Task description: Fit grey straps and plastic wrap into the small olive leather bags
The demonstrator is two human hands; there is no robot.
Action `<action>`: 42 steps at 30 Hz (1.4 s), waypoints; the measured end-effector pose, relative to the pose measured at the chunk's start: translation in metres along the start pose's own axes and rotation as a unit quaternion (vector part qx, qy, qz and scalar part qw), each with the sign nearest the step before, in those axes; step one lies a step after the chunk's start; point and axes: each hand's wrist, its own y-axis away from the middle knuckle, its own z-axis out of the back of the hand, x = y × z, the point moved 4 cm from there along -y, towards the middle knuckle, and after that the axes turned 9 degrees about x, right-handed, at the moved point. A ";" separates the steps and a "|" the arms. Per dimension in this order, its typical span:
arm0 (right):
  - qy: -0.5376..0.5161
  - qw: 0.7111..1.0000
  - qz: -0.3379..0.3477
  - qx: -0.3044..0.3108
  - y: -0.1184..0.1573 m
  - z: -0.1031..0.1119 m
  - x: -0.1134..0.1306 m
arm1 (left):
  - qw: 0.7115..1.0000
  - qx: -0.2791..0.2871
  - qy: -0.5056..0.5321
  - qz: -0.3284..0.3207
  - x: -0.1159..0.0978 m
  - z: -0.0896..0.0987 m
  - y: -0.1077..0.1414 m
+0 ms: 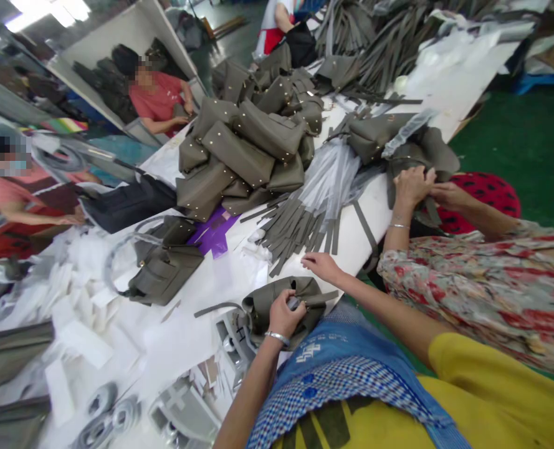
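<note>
Close to my body, an olive-grey handbag (262,299) lies on the white table with its mouth towards me. My left hand (286,318), a silver bracelet at its wrist, is closed on the bag at its opening; the exact part between thumb and fingers is hard to make out. A flat strap (218,307) sticks out from the bag on its left side. Beyond the bag, my right hand (324,268) is stretched over the table with fingers extended, close to the ends of a bundle of olive-grey straps (295,234) partly wrapped in clear plastic.
A big heap of olive-grey bags (243,149) fills the table's middle. A grey metal hand press (232,349) stands left of my bag. White paper pieces (85,337) cover the left. On the right, a co-worker's hands (414,187) handle another bag. More people sit across the table.
</note>
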 end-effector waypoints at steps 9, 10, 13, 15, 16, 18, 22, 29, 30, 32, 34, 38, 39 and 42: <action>0.182 0.976 0.027 0.117 -0.141 -0.072 0.108 | 0.998 -0.031 0.037 0.040 0.001 -0.007 0.001; 0.199 0.971 0.015 0.130 -0.151 -0.078 0.113 | 0.998 -0.031 0.039 0.044 0.001 -0.008 0.000; 0.231 0.958 -0.018 0.168 -0.174 -0.087 0.118 | 0.997 -0.029 0.044 0.056 0.002 -0.009 -0.003; 0.232 0.954 -0.029 0.186 -0.182 -0.083 0.117 | 0.997 -0.030 0.043 0.061 0.002 -0.008 -0.006; 0.226 0.955 -0.029 0.189 -0.184 -0.078 0.115 | 0.997 -0.031 0.042 0.061 0.001 -0.007 -0.007; 0.199 0.963 -0.017 0.182 -0.183 -0.062 0.113 | 0.997 -0.032 0.040 0.056 0.001 -0.005 -0.009; 0.112 0.986 0.024 0.119 -0.150 -0.012 0.104 | 0.998 -0.030 0.041 0.036 0.001 -0.003 -0.013; -0.434 0.898 0.037 0.056 0.005 0.050 0.059 | 0.999 -0.022 0.032 0.014 0.004 0.001 -0.018; -0.447 0.892 0.006 0.070 0.028 0.046 0.052 | 0.999 -0.021 0.029 0.011 0.004 0.002 -0.018; -0.435 0.895 -0.050 0.086 0.066 0.032 0.041 | 0.999 -0.020 0.026 0.006 0.004 0.001 -0.019; -0.400 0.909 -0.083 0.081 0.089 0.017 0.035 | 1.000 -0.020 0.022 0.003 0.005 0.001 -0.019; -0.319 0.942 -0.099 0.028 0.103 -0.004 0.031 | 1.000 -0.020 0.015 0.000 0.007 0.000 -0.019; -0.302 0.948 -0.099 0.017 0.103 -0.006 0.031 | 1.000 -0.021 0.013 0.002 0.007 0.000 -0.020; -0.264 0.960 -0.095 0.004 0.103 -0.010 0.032 | 1.000 -0.024 0.013 0.008 0.007 0.000 -0.020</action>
